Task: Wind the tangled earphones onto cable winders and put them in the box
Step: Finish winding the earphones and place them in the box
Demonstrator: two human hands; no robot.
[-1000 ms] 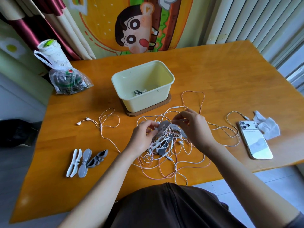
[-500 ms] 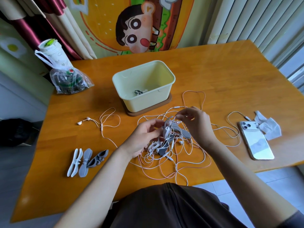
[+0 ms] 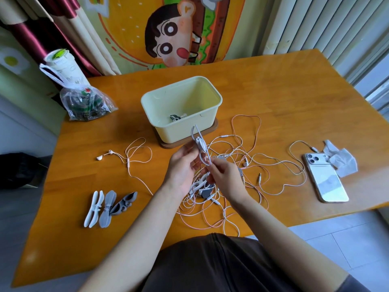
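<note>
Fingers (image 3: 188,150) of the left hand (image 3: 182,171) curl around a grey cable winder (image 3: 200,145), held upright just in front of the box (image 3: 168,131). The right hand (image 3: 228,179) pinches its lower end. Tangled earphones (image 3: 245,164) lie on the table (image 3: 273,102) under both hands.

White and pink tangled earphones (image 3: 245,164) sprawl just before the open cream box (image 3: 185,134), a grey winder (image 3: 199,144) raised upright above them, three spare winders (image 3: 107,208) lying side by side at left.

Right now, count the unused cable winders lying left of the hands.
3, side by side: white plastic winder, pale grey winder beside it, dark grey winder rightmost. Others may hide in the pink-white cable tangle.
</note>
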